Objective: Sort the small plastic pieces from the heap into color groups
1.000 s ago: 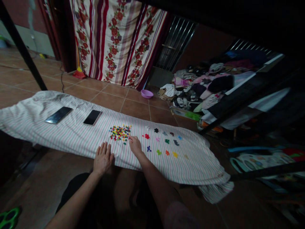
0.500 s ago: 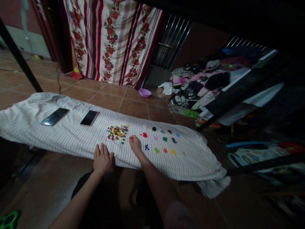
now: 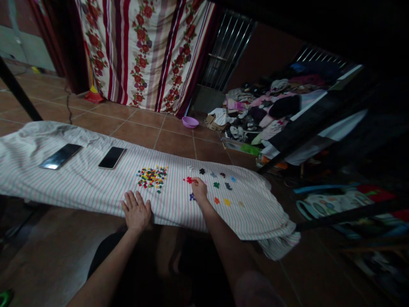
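Note:
On the striped cloth, my left hand [image 3: 136, 211] lies flat with its fingers spread, holding nothing. My right hand [image 3: 200, 189] has its fingers pinched at the red pieces [image 3: 189, 180]; whatever is between the fingertips is too small to make out. A mixed pile of small coloured pieces [image 3: 151, 177] lies left of it. Around my right hand are small single-colour groups: purple [image 3: 192, 196], white [image 3: 190, 168], black [image 3: 202, 171], dark green [image 3: 216, 185], orange [image 3: 217, 200] and yellow [image 3: 227, 202]. My right hand hides part of the cloth beneath it.
Two dark phones, one [image 3: 60, 156] at the far left and one [image 3: 111, 157] nearer the pile, lie on the striped cloth [image 3: 96, 187]. Beyond it, a purple basin [image 3: 190, 123] stands on the tiled floor. A black bar [image 3: 19, 89] slants at the left.
My right hand has moved right, from beside the mixed pile to the red pieces. My left hand stays flat, its fingers a little more spread. The camera view has shifted slightly.

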Demonstrator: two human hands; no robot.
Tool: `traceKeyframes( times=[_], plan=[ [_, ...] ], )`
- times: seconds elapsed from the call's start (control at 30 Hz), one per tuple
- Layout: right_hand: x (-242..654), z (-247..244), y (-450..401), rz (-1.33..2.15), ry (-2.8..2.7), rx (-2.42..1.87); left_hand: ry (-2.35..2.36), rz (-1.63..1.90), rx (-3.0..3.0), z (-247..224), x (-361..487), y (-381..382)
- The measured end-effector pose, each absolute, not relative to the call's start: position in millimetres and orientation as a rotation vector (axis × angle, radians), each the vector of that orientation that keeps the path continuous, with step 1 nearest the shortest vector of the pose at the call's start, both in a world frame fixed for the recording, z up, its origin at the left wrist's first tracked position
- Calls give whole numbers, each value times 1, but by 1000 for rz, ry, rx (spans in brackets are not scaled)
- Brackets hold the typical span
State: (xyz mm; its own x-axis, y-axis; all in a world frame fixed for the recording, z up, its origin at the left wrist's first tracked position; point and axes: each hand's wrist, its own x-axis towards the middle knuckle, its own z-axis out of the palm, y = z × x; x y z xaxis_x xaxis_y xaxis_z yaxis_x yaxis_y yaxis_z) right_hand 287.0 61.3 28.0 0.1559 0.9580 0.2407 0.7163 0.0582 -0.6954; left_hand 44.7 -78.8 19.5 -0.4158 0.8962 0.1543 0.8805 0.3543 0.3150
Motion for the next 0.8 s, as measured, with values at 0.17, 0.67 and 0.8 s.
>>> traceKeyframes(
  times=[0.17, 0.67, 0.8],
  plan=[
    [298, 25, 76, 377, -1556, -1823, 2555, 548, 1692, 15, 43, -80],
    [296, 16, 84, 402, -1624, -1902, 2606, 545, 1717, 3, 44, -76],
    [295, 14, 82, 435, -1604, -1878, 2593, 527, 1705, 6, 44, -77]
  ],
)
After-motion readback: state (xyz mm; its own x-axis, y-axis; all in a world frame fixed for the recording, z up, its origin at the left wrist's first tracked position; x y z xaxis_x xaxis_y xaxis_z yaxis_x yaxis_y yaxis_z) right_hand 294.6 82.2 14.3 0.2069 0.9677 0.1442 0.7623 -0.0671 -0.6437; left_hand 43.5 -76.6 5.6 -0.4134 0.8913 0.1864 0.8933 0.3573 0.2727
